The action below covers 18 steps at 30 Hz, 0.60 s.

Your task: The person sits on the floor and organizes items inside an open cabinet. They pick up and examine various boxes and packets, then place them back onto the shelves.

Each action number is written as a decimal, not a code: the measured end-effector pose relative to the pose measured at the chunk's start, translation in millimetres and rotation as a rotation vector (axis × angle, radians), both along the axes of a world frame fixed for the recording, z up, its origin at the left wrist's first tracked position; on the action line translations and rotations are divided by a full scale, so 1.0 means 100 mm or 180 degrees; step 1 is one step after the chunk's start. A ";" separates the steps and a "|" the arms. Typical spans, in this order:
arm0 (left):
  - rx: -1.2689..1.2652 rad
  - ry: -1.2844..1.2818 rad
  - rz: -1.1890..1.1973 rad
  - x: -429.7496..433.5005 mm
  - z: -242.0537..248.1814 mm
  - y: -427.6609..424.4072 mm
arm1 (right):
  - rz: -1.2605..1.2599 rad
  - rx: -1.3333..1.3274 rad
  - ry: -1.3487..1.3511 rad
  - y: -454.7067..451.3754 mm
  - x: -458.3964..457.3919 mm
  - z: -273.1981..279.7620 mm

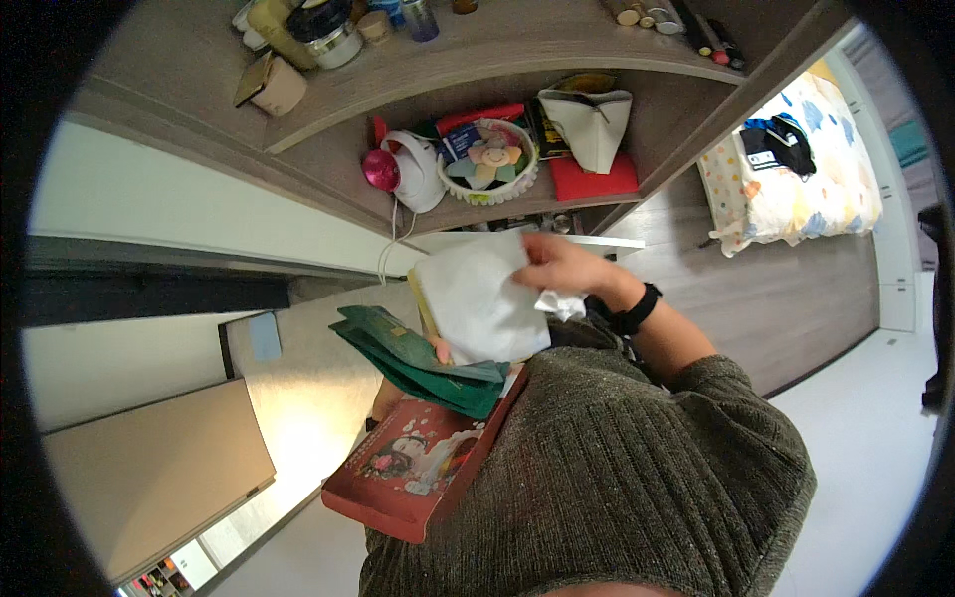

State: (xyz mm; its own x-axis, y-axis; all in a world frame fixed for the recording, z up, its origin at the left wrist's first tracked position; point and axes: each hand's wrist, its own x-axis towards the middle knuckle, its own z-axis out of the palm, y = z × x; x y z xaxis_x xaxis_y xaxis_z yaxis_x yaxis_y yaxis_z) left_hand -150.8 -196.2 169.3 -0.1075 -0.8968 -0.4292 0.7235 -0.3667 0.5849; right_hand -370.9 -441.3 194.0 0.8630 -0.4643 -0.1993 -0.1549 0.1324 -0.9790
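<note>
My left hand (440,349) grips a stack against my body, with most of its fingers hidden. In the stack are a dark green paper bag (418,362), a flat red box (418,463) printed with a figure and flowers, and a white sheet or pouch (477,298) with a yellowish edge behind it. My right hand (563,265), blurred, has its fingers closed at the upper right edge of the white sheet. Just below that hand is a crumpled white tissue (563,304); whether the hand holds it is unclear.
Ahead, a wooden shelf (492,213) bears a white appliance with a pink part (418,172), a round white basket (489,195), a pale pouch (589,127) and a red packet (597,177). Cosmetics jars (328,41) stand above. A bed (813,186) is at right, a brown panel (164,470) lower left.
</note>
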 end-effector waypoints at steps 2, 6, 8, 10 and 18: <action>-0.0022 0.0010 0.0008 0.00 -0.02 0.00 | 0.0202 -0.0620 0.0366 0.12 0.07 0.04; -0.0083 0.0027 -0.0002 0.00 -0.04 -0.01 | 0.0125 -0.1587 0.0350 0.30 0.11 0.09; -0.0119 0.0047 0.0005 -0.02 -0.05 -0.01 | 0.0567 -0.0875 -0.0577 0.26 0.05 0.00; -0.0156 0.0071 0.0042 -0.03 -0.06 -0.02 | 0.0211 -0.0237 -0.0506 0.04 0.02 -0.21; -0.0348 0.0157 0.0228 -0.11 -0.13 -0.01 | -0.2914 -0.2382 0.1979 -1.75 -0.40 -0.94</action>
State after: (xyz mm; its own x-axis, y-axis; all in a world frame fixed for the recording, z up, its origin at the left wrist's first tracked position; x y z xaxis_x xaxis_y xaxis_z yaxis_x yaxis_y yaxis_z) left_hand -162.1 -197.4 156.3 -0.0600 -0.9441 -0.3243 0.7745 -0.2490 0.5815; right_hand -411.2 -615.9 100.1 0.0431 -0.9928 0.1119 -0.7430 -0.1067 -0.6608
